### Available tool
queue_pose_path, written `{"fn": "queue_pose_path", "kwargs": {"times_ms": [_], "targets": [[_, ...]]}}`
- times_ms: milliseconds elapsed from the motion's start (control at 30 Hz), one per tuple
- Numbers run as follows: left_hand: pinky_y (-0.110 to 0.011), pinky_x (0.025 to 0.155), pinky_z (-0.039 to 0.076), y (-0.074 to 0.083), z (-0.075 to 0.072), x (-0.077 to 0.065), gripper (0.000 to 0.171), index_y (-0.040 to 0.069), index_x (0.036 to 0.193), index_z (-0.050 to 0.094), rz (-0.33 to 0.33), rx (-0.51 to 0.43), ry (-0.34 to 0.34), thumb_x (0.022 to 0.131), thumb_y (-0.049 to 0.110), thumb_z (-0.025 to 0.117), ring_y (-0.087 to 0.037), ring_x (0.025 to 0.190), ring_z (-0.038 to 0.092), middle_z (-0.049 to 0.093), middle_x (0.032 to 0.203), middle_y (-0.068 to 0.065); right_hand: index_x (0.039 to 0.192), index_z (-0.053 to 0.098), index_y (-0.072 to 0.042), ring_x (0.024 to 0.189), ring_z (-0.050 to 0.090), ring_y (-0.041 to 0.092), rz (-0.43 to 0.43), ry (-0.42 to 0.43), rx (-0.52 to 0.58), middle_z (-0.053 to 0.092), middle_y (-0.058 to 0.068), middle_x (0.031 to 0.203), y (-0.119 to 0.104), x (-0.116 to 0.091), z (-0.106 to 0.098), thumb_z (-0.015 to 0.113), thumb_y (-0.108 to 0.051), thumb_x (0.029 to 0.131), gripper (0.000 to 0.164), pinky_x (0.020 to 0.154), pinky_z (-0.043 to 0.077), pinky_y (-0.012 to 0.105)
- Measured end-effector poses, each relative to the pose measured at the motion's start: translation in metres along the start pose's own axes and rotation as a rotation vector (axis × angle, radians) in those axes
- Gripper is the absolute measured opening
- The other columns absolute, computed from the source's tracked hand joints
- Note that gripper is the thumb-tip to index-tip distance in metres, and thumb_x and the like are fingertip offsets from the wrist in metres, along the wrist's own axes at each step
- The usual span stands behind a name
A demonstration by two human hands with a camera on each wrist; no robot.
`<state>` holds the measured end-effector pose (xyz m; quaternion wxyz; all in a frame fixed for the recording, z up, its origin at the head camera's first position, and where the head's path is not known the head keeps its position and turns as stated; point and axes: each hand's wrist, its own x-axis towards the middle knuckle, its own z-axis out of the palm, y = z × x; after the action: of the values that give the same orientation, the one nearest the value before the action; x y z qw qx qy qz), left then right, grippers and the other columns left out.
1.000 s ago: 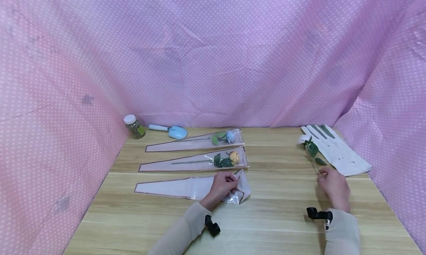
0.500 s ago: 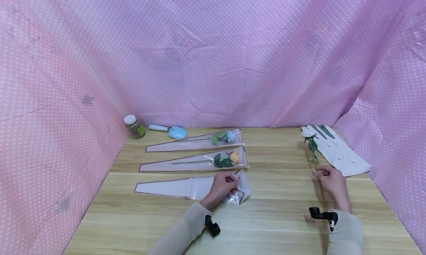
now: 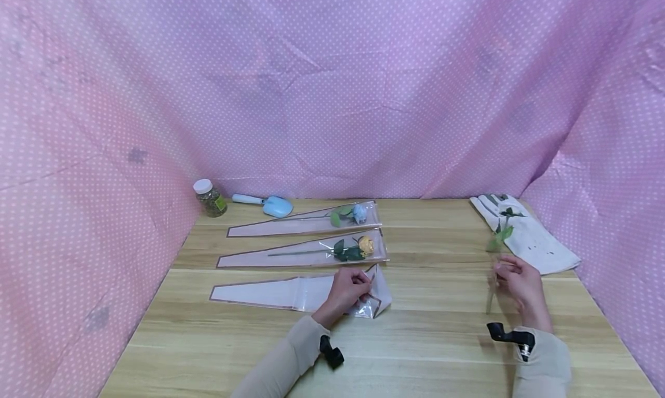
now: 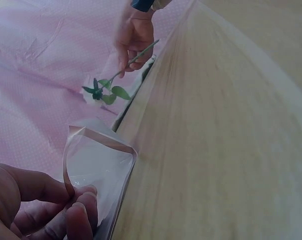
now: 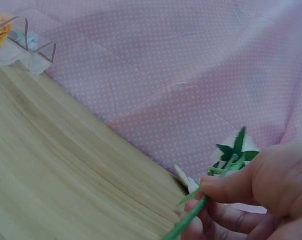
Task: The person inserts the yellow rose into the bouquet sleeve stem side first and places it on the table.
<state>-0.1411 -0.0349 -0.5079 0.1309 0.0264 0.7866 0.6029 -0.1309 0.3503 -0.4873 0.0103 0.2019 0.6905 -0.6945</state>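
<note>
My left hand pinches the mouth edge of a clear, brown-bordered flower sleeve, the nearest of three on the table. In the left wrist view that sleeve's mouth gapes, with nothing seen inside. Over at the right, my right hand holds a white rose by its green stem, between thumb and fingers. The bloom tilts away from me and overlaps a white glove in the head view. Part of the stem sticks out below the hand.
Beyond the held sleeve lie two more sleeves, one with a yellow rose, one with a blue rose. A light-blue trowel and a white-lidded jar stand at the back left. Pink dotted cloth walls the table.
My right hand has raised the white rose from beside the glove and turned it, so its head has swung right, over the glove. The left hand and sleeve stay still.
</note>
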Motion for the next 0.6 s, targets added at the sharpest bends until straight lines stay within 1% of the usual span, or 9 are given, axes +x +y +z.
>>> {"fn": "queue_pose_path", "kwargs": {"times_ms": [100, 200, 500, 600], "targets": [[-0.018, 0.038, 0.039, 0.0, 0.0, 0.0, 0.007, -0.004, 0.084, 0.071, 0.003, 0.001, 0.001, 0.084, 0.002, 0.067, -0.007, 0.045, 0.052, 0.064, 0.059, 0.0, 0.09, 0.062, -0.032, 0.065, 0.064, -0.001, 0.019, -0.011, 0.096, 0.067, -0.016, 0.072, 0.0, 0.0, 0.0, 0.058, 0.0, 0.096, 0.033, 0.056, 0.055, 0.019], [-0.017, 0.038, 0.038, 0.0, 0.0, 0.001, 0.006, -0.004, 0.084, 0.071, 0.003, 0.005, 0.002, 0.083, 0.001, 0.067, -0.007, 0.045, 0.052, 0.064, 0.059, 0.0, 0.094, 0.06, -0.028, 0.066, 0.065, 0.0, 0.017, -0.036, 0.168, 0.069, -0.015, 0.073, 0.0, -0.001, 0.0, 0.058, 0.0, 0.097, 0.029, 0.057, 0.056, 0.019], [-0.017, 0.039, 0.039, -0.002, 0.0, 0.0, 0.005, -0.003, 0.084, 0.07, 0.006, 0.008, -0.001, 0.083, 0.0, 0.067, -0.007, 0.046, 0.052, 0.065, 0.06, -0.002, 0.101, 0.05, -0.014, 0.072, 0.07, 0.008, -0.061, -0.181, 0.431, 0.074, -0.004, 0.078, 0.009, 0.0, 0.003, 0.048, 0.007, 0.099, 0.021, 0.063, 0.061, 0.026], [-0.017, 0.039, 0.039, -0.002, 0.0, 0.0, 0.005, -0.003, 0.085, 0.07, 0.004, 0.014, -0.001, 0.084, 0.0, 0.067, -0.007, 0.046, 0.052, 0.066, 0.061, -0.003, 0.102, 0.048, -0.013, 0.074, 0.071, 0.009, -0.076, -0.203, 0.467, 0.074, -0.003, 0.078, 0.012, 0.001, 0.007, 0.046, 0.008, 0.099, 0.021, 0.065, 0.061, 0.027]]}}
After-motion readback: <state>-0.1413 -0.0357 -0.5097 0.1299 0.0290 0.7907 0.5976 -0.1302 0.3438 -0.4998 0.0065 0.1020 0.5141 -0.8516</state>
